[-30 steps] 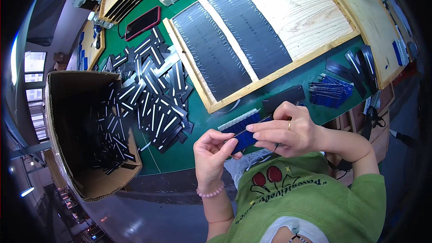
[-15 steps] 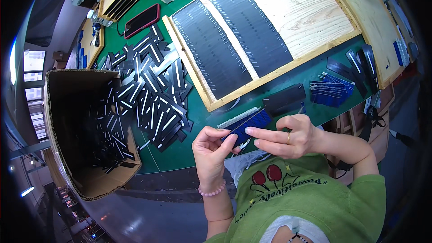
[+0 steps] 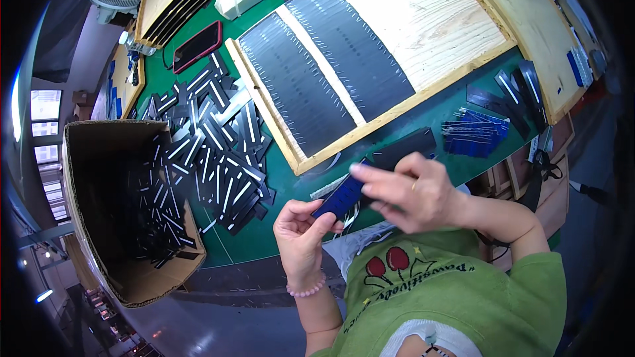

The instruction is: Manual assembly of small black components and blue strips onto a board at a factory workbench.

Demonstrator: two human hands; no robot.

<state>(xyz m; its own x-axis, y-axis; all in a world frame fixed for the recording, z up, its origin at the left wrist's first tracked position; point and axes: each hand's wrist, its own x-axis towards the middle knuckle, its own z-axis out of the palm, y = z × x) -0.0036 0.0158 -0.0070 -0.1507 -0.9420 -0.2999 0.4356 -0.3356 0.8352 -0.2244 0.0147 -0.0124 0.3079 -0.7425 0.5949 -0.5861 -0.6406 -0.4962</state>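
My left hand [image 3: 301,233], wearing a pink bead bracelet, pinches the near end of a flat dark-blue strip [image 3: 344,197] between thumb and fingers. The strip is tilted, with its far end pointing up and right. My right hand [image 3: 413,195], a ring on one finger, has its fingers stretched out beside the strip's far end. It is slightly blurred; whether a fingertip touches the strip, I cannot tell. A whitish ribbed strip [image 3: 323,191] lies just beyond the left hand. Behind the right hand, a black flat piece [image 3: 402,149] rests on the green table.
A wooden tray [image 3: 397,107] holds two black panels edged with short pale pins. Many black-and-white strips [image 3: 225,165] are heaped at left, beside an open cardboard box [image 3: 188,228] of similar strips. A stack of blue strips [image 3: 475,133] lies right; a red-edged phone [image 3: 197,47] sits far left.
My right hand has lifted and moved toward the blue strip's far end. The strip is now steeper, still in my left hand. The whole view has shifted slightly.
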